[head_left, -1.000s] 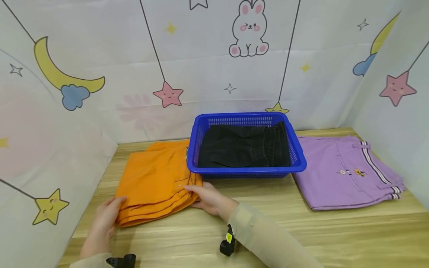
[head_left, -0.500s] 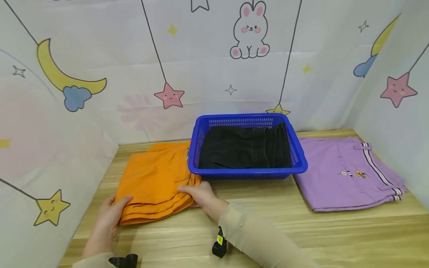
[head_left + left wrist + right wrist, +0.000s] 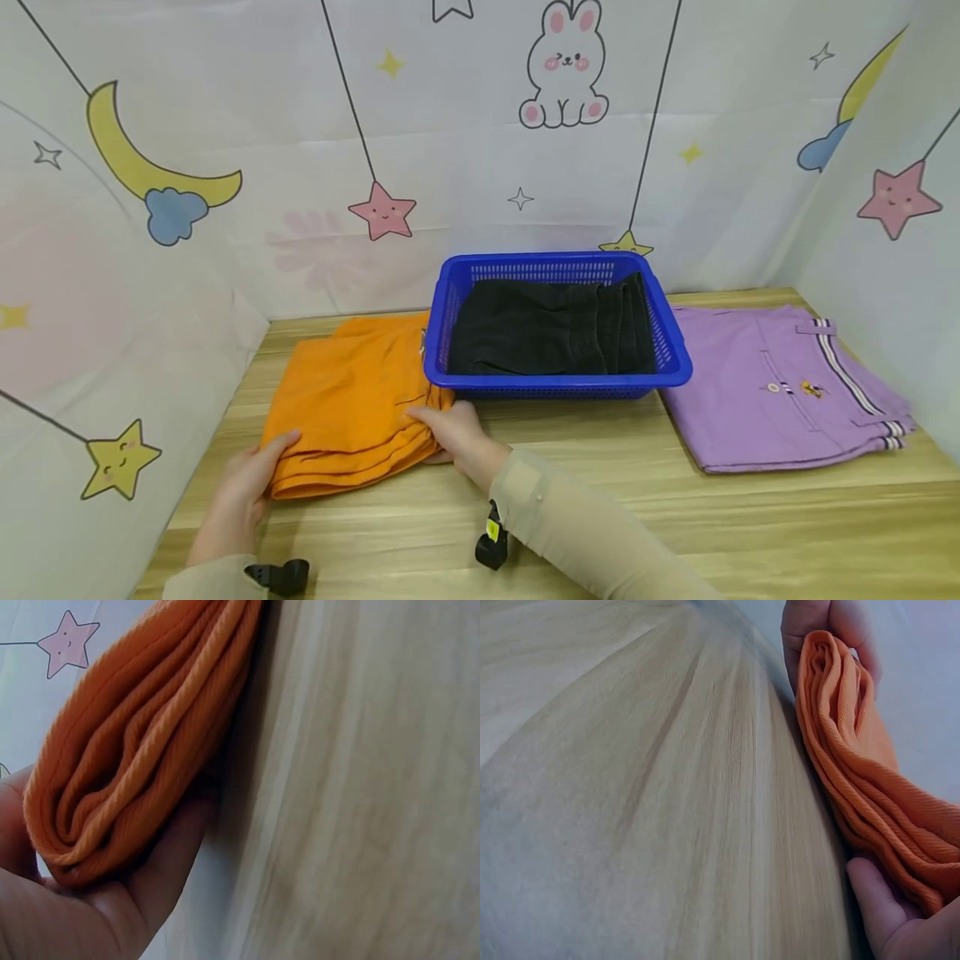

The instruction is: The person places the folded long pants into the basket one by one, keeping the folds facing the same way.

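Note:
Folded orange pants (image 3: 345, 400) lie at the left of the table, their far right part against the blue basket. My left hand (image 3: 243, 483) grips the near left corner, thumb on top and fingers beneath. At the near right corner my right hand (image 3: 459, 429) pinches the layers, its thumb over the top; its other fingers are mostly hidden under the cloth. The left wrist view shows the stacked folds of the orange pants (image 3: 142, 750) between thumb and fingers. In the right wrist view the near edge of the orange pants (image 3: 855, 780) stretches between both hands, slightly raised.
A blue plastic basket (image 3: 558, 382) stands at the back centre, with folded black pants (image 3: 540, 325) inside. Folded purple pants (image 3: 750, 400) with striped trim lie on the right. Printed white cloth walls (image 3: 480, 150) enclose the wood-grain table (image 3: 600, 467) at the back and sides.
My left thumb has shifted slightly right over the orange pants, and my right hand slightly left. The near edge of the pants sits a little higher. Basket and purple pants have not moved.

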A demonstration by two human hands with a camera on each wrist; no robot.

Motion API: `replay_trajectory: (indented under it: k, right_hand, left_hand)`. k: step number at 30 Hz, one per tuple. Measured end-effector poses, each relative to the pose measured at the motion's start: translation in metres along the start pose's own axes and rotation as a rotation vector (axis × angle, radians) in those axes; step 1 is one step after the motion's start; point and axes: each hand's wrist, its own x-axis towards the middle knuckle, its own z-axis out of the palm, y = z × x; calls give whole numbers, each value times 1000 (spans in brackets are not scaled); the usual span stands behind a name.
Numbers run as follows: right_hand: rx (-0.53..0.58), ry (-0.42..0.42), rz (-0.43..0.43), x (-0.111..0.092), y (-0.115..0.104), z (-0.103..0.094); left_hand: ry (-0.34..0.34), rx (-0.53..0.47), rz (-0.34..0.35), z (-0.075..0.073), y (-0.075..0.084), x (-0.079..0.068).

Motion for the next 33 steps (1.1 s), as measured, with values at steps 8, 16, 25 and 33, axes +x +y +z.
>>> replay_trajectory:
  k: [8,16,25,33]
  right_hand:
    - [-40,-11,13,1,-2,-1]
    - [-39,-41,-21,1,-2,1]
    - [-83,-44,-87,-1,-2,3]
    - [-71,-43,-156,-4,-6,6]
  left_hand:
    - [-6,11,-18,-1,2,3]
    - [-29,42,26,-1,-1,4]
    - [-16,48,63,0,-5,4]
    - [13,33,87,3,-7,3]
